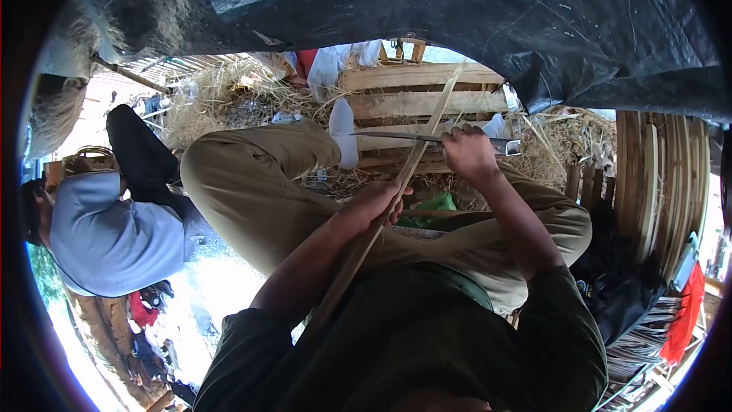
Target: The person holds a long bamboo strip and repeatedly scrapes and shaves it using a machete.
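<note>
Light, springy wooden strip between your hands

You are holding a long wooden strip [435, 120] aslant in front of you, its far end reaching up over the wooden slats [389, 78] in view and its near end running back past your left forearm. Your left hand [375, 203] is closing its grip around the strip, below the middle of its visible length. Your right hand [467, 151] is gripping a knife [389, 135], whose thin blade is crossing the strip above your left hand; whether it is touching the wood, you cannot tell from here.

The strip is looking light and fairly stiff, probably flexing along its free length and likely splintery at the edges. No bench is carrying it, so your left grip is best staying firm on the broad faces, fingers well below the blade, with the near end steadying against your body.
</note>
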### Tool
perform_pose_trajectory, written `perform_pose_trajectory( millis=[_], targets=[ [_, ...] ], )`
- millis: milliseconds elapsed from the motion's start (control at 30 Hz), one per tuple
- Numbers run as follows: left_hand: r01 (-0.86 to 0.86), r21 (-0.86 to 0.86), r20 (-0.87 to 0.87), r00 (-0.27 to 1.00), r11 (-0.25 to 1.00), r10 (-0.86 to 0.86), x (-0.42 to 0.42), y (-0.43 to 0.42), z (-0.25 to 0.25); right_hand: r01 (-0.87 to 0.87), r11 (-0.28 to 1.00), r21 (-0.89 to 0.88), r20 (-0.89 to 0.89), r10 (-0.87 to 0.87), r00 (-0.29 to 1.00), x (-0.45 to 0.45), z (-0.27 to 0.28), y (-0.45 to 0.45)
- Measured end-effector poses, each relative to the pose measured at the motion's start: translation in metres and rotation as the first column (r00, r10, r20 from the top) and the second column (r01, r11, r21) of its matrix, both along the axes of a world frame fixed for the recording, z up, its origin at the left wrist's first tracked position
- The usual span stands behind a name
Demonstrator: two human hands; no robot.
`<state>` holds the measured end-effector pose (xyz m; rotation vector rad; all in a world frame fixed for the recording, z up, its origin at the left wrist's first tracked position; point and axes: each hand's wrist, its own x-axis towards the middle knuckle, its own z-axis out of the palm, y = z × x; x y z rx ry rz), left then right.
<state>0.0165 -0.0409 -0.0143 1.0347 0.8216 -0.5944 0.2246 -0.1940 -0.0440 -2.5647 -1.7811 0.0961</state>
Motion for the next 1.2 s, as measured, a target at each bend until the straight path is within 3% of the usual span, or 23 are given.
perform_pose_trajectory(
  millis=[67,233,300,367,467,600,733,767,867,1033,1133,1200],
  targets=[
    [0.012,0.014,0.013,1.0,1.0,-0.012,-0.002,0.0,0.0,0.016,0.988,-0.154,0.009,-0.014,1.0,0.01,0.008,0.006],
    [-0.014,-0.018,0.127,0.992,1.0,0.017,-0.016,-0.001,-0.009,0.016,0.984,-0.18,-0.01,-0.018,1.0,0.041,0.041,0.019],
    [-0.112,-0.085,0.158,0.98,0.99,0.124,-0.02,-0.005,-0.027,0.041,0.983,-0.177,-0.103,-0.06,0.993,0.059,0.03,0.018],
    [-0.095,-0.08,0.186,0.977,0.992,0.109,-0.023,-0.004,-0.028,0.078,0.976,-0.201,-0.149,-0.109,0.983,0.077,0.007,0.012],
    [-0.045,0.055,0.19,0.981,0.997,0.034,-0.026,-0.004,-0.024,0.201,0.918,-0.342,-0.355,-0.325,0.877,0.091,-0.02,0.011],
    [-0.037,0.125,0.197,0.98,0.991,0.012,-0.028,0.0,-0.007,0.392,0.813,-0.431,-0.264,-0.529,0.806,0.061,-0.019,0.032],
    [-0.034,0.121,0.174,0.985,0.992,0.012,-0.027,-0.001,-0.016,0.464,0.775,-0.428,-0.334,-0.613,0.716,0.068,-0.038,0.043],
    [-0.037,0.11,0.17,0.985,0.993,0.018,-0.027,0.0,-0.015,0.457,0.814,-0.358,-0.258,-0.557,0.789,0.078,-0.052,0.043],
    [-0.048,0.086,0.204,0.978,0.995,0.029,-0.03,0.002,-0.017,0.462,0.82,-0.338,-0.266,-0.554,0.789,0.109,-0.08,0.044],
    [-0.042,0.048,0.155,0.987,0.998,0.034,-0.03,0.01,-0.012,0.428,0.859,-0.282,-0.363,-0.508,0.781,0.065,-0.068,0.045],
    [-0.014,0.082,0.167,0.986,0.997,0.0,-0.026,0.009,-0.013,0.304,0.907,-0.292,-0.433,-0.409,0.804,0.043,-0.05,0.042],
    [0.011,0.118,0.203,0.979,0.993,-0.035,-0.025,0.007,-0.017,0.377,0.869,-0.321,-0.438,-0.489,0.754,0.054,-0.044,0.043]
  ],
)
